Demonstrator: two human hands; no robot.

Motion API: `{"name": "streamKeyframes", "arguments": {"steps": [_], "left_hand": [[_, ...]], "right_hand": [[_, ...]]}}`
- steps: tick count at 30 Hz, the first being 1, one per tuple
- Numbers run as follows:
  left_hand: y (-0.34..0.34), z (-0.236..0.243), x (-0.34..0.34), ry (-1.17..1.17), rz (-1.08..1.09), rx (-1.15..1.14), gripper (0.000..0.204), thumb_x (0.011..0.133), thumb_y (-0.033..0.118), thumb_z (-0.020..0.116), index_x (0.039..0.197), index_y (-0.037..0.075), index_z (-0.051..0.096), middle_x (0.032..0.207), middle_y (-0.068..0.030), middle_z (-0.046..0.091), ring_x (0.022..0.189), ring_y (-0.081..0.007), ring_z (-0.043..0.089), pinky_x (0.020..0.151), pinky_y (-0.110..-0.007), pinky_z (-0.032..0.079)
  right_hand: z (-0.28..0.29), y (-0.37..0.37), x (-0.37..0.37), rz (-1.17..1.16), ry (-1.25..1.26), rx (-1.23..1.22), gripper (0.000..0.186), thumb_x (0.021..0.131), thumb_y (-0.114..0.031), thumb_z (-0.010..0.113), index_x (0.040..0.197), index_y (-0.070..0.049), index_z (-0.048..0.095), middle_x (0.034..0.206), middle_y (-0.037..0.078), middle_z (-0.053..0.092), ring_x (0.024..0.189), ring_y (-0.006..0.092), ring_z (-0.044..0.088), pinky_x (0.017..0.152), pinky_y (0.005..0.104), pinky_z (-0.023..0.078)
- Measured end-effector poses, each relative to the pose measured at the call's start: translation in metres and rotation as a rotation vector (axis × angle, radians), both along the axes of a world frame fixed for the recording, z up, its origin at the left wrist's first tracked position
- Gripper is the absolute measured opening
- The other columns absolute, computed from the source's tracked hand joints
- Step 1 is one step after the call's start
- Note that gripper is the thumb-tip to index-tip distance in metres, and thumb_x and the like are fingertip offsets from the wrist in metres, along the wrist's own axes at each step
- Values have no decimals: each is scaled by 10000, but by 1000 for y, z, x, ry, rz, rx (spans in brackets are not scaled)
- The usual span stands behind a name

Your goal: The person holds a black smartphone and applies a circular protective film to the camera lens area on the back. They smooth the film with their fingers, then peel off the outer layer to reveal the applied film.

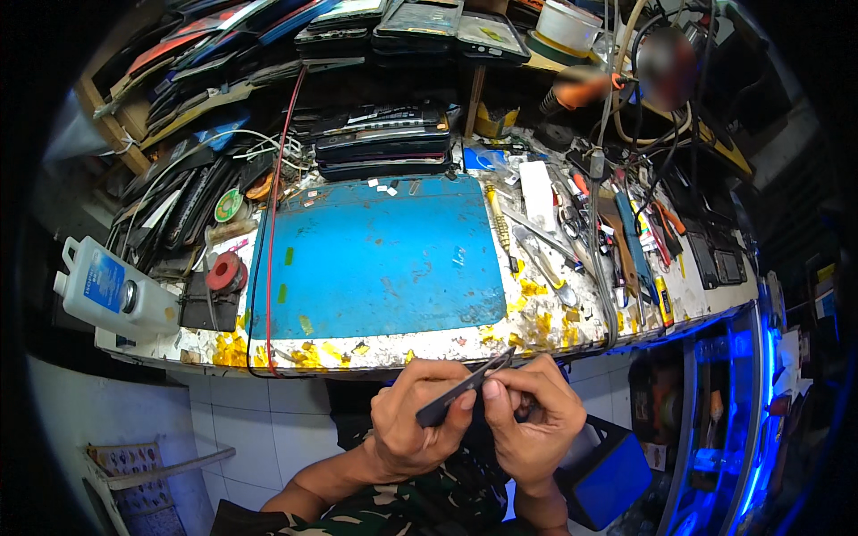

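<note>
Just in front of the bench edge, both my hands hold a thin, dark, flat phone part (440, 407), which looks like a back cover or a slim phone. It is tilted, with its far end up to the right. My left hand (407, 413) is closed around its lower left part, thumb on the near face. My right hand (537, 418) pinches at its upper right end, thumb and bent fingers pressed close together. Whether those fingers grip a smaller piece is hidden. Beyond the hands, a blue work mat (384, 259) lies on the bench.
A white plastic jug (147, 299) and a red spool (226, 272) stand at the left. Screwdrivers, tweezers and a yellow-handled tool (663, 302) crowd the right. Stacked phones (384, 143) sit behind the mat. Red and black cables hang across its left side.
</note>
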State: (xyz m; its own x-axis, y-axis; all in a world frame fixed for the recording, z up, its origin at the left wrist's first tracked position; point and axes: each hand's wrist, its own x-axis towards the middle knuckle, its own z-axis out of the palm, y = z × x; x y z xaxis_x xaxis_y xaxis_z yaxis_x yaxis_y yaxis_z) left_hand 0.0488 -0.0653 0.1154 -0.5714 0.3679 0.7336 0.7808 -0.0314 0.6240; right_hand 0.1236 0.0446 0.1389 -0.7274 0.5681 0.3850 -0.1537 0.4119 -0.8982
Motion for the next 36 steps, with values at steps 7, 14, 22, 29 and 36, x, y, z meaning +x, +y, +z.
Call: {"name": "streamKeyframes", "arguments": {"steps": [7,14,22,29,36], "left_hand": [[-1,-3,-3,47,-62,22,198,826,23,669,989,-10,562,847,-142,613,589,-205,629,465,-274,499],[0,-6,-1,148,-67,-15,273,777,-2,703,1015,-6,568,876,-125,630,610,-185,626,488,-259,493],[1,-3,1,174,-53,-66,259,783,16,708,1001,-3,571,856,-118,633,606,-180,624,475,-257,485],[9,-1,3,126,-3,-14,163,817,1,672,943,-13,571,829,-122,630,614,-204,626,482,-268,482],[7,0,2,142,29,-22,127,833,6,657,912,-5,557,814,-128,630,605,-202,617,460,-279,471]], "right_hand": [[-6,-2,-2,176,69,-496,71,816,-7,685,823,58,656,705,-6,512,617,27,401,534,182,311],[-14,-9,-2,131,193,-541,68,821,-4,661,814,62,645,721,11,519,622,33,403,538,191,314],[-17,-6,2,115,233,-433,71,791,11,673,819,63,634,720,18,523,619,43,408,539,194,325],[-16,-6,-3,86,198,-546,60,793,12,675,816,51,635,758,12,529,623,31,398,548,184,330],[-11,0,0,56,123,-143,79,807,-2,678,848,55,643,721,22,523,608,48,430,528,195,347]]}}
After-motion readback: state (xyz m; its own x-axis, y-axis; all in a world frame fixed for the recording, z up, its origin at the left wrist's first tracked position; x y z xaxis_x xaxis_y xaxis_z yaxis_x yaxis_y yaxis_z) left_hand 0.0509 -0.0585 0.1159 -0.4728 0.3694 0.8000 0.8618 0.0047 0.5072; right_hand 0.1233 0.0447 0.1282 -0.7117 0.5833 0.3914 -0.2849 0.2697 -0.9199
